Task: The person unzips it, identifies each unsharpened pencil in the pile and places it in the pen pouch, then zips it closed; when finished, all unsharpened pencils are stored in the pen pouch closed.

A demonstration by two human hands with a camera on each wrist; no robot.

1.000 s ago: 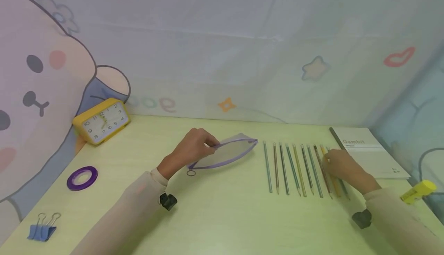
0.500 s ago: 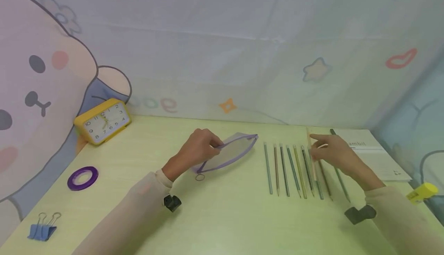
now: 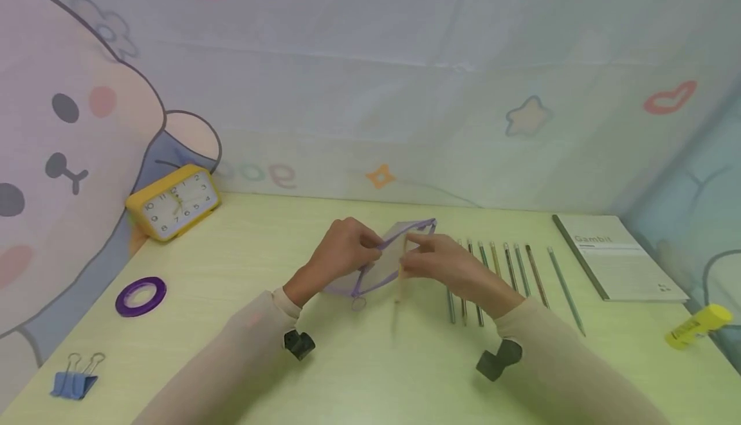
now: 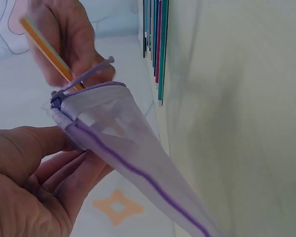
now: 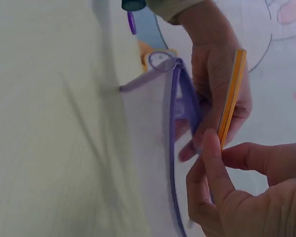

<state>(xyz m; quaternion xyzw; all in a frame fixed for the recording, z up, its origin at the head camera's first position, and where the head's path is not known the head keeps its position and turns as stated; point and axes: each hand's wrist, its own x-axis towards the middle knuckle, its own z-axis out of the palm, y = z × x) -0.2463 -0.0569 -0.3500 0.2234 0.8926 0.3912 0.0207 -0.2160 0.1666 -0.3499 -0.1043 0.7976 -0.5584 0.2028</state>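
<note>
The right hand (image 3: pixel 448 264) is pinching an orange pencil (image 3: pixel 399 283) and holding it at the mouth of the see-through pouch (image 3: pixel 384 261). The left hand (image 3: pixel 347 248) is gripping the pouch's purple edge, lifting it just above the tabletop (image 3: pixel 370 361). Farther right, more pencils (image 3: pixel 515 267) are lying in a row.

Both arms are covered by long sleeves of a pale beige, soft-looking cloth, the left sleeve (image 3: pixel 231 348) and the right sleeve (image 3: pixel 573 367) alike. Each ends in a lighter ribbed cuff at the wrist. Under each wrist sits a small black camera block, one on the left (image 3: pixel 299 343) and one on the right (image 3: pixel 499 359). The hands are bare, with no rings or gloves showing.
</note>
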